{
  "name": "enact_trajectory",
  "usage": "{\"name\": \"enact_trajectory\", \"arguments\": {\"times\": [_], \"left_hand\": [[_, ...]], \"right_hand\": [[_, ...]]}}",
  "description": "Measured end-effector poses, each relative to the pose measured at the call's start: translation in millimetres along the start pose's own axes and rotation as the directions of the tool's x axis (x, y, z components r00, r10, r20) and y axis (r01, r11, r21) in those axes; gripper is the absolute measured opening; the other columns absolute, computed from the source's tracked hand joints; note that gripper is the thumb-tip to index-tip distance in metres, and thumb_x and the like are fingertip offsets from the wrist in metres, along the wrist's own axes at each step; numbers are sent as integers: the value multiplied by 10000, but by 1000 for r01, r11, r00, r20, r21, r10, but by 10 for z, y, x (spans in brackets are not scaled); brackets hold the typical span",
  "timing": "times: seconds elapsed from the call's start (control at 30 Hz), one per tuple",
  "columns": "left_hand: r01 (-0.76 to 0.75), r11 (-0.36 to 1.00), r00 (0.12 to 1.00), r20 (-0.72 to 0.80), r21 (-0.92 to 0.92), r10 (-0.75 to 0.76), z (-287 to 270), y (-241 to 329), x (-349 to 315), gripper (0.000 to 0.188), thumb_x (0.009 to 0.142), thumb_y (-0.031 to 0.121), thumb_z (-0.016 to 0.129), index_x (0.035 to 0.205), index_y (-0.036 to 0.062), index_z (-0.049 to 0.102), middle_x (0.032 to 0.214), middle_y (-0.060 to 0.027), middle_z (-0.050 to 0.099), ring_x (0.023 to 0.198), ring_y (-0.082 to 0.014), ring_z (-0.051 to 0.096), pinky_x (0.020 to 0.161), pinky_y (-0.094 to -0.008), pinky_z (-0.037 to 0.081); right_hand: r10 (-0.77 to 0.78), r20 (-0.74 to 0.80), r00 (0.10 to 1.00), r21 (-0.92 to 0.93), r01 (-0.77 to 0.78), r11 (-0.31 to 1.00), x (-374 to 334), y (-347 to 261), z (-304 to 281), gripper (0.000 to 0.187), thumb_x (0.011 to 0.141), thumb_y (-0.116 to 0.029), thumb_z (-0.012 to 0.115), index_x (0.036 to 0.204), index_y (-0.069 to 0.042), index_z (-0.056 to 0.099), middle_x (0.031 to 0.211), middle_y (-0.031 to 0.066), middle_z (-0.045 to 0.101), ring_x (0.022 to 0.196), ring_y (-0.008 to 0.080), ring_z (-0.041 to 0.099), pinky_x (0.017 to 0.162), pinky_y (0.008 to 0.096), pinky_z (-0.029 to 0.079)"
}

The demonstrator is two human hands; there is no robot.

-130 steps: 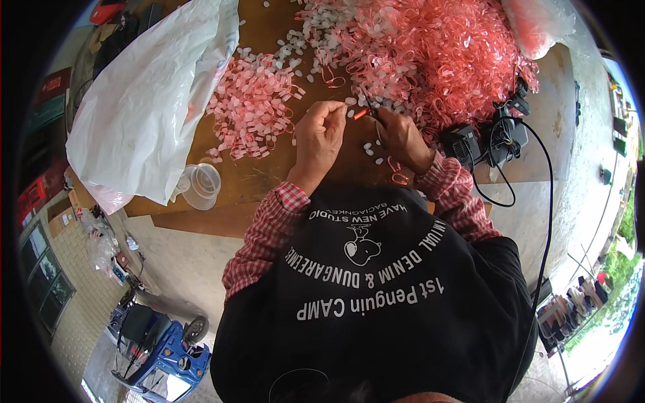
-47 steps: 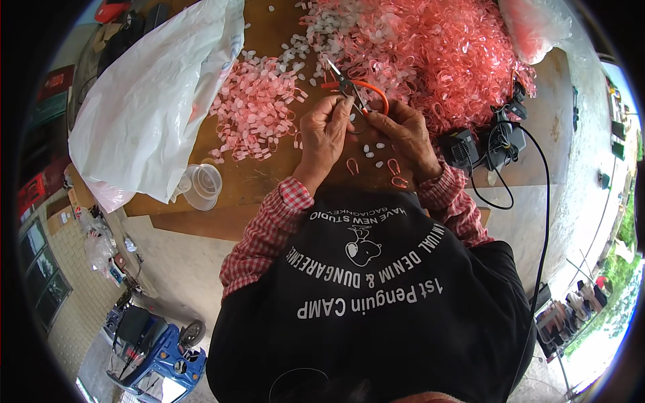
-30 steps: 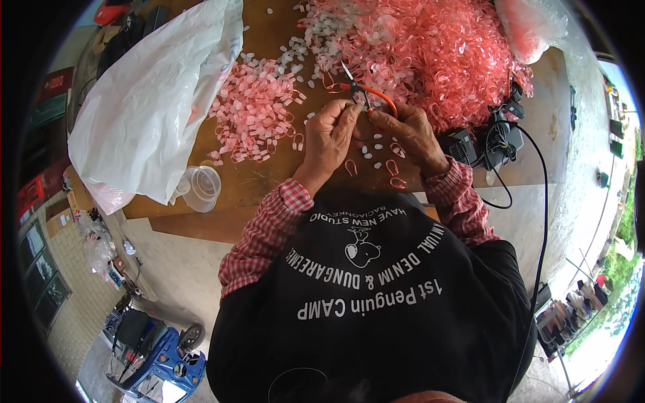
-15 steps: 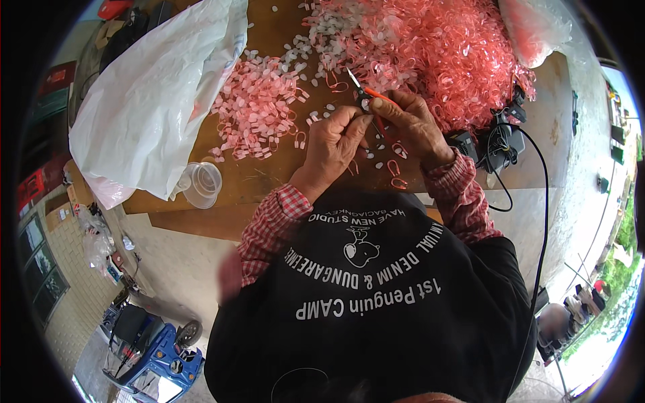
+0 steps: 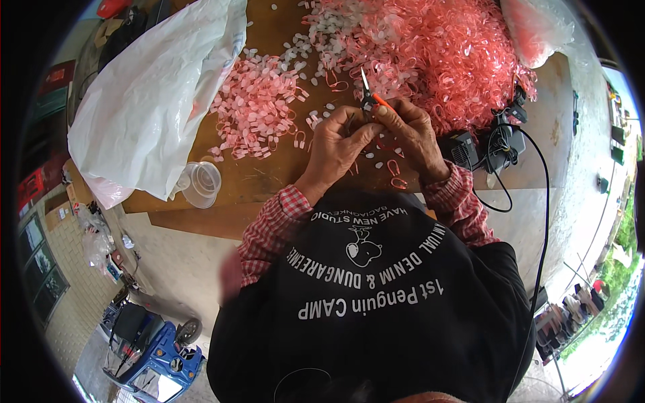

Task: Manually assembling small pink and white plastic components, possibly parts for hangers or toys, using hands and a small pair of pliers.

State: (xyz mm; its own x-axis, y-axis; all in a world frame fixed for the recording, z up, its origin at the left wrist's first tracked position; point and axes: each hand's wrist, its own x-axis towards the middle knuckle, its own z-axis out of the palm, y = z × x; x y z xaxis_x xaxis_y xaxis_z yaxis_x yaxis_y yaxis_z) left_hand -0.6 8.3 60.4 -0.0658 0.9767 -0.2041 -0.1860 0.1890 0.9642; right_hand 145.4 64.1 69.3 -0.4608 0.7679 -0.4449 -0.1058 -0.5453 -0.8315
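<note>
1. One grey concrete floor (image 5: pixel 185 262) spreads below the table; by a clock centred on the hands, twelve being the far side, a pale brick wall (image 5: pixel 47 262) stands at eight.
2. The brown tabletop (image 5: pixel 262 183) bears the work.
3. A blue vehicle (image 5: pixel 158 359) is parked on the ground between seven and eight.
4. A white plastic sack (image 5: pixel 151 107) covers the table's nine-to-ten side.
5. The big heap of pink loops (image 5: pixel 463 60) fills one o'clock, crowding the right hand (image 5: pixel 413 131).
6. A smaller pink pile (image 5: pixel 255 111) lies at nine.
7. Electrical units (image 5: pixel 463 149) with a black cord (image 5: pixel 549 201) take up three o'clock.
8. The right hand grips orange-handled cutters (image 5: pixel 367 94), blade tips toward twelve. The left hand (image 5: pixel 339 144) bends its fingers close beside them; its grip I cannot tell.
9. A clear cup (image 5: pixel 201 185) sits at eight.
10. Two loose loops (image 5: pixel 398 182) lie at five.
</note>
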Motion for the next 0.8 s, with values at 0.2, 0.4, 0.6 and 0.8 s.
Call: {"name": "enact_trajectory", "arguments": {"times": [0.2, 0.4, 0.6, 0.8], "left_hand": [[43, 999, 999, -13, -30, -43, 39, 68, -16, 135, 899, 142, 603, 888, 9, 576, 742, 52, 543, 658, -4, 464, 544, -169, 385], [102, 994, 994, 53, -39, -100, 52, 218, -67, 178, 922, 185, 567, 897, 8, 576, 716, 51, 516, 615, -6, 470, 471, -182, 402], [140, 990, 977, 163, 4, -138, 7, 359, -84, 185, 925, 188, 556, 873, 11, 563, 674, 24, 535, 523, -26, 504, 404, -188, 412], [107, 994, 975, 197, 1, -105, 63, 386, -126, 180, 922, 183, 560, 848, 20, 555, 651, 19, 533, 499, -26, 498, 407, -184, 406]], "right_hand": [[30, -22, 999, 2, -30, 1000, -44, -57, -39, 161, 909, -194, 579, 928, -37, 612, 725, -32, 577, 621, 22, 500, 541, 171, 393], [17, 26, 1000, 26, -18, 1000, -97, -147, -31, 160, 906, -197, 576, 878, -41, 599, 739, -32, 579, 602, 17, 477, 525, 173, 376], [-12, 35, 999, 52, 10, 999, -139, -176, -1, 173, 917, -209, 553, 854, -51, 583, 721, -33, 554, 589, 23, 457, 526, 176, 363], [71, 136, 988, 36, -76, 996, -149, -258, -69, 237, 933, -265, 519, 862, -46, 574, 709, -33, 531, 596, 25, 439, 532, 184, 362]]}}
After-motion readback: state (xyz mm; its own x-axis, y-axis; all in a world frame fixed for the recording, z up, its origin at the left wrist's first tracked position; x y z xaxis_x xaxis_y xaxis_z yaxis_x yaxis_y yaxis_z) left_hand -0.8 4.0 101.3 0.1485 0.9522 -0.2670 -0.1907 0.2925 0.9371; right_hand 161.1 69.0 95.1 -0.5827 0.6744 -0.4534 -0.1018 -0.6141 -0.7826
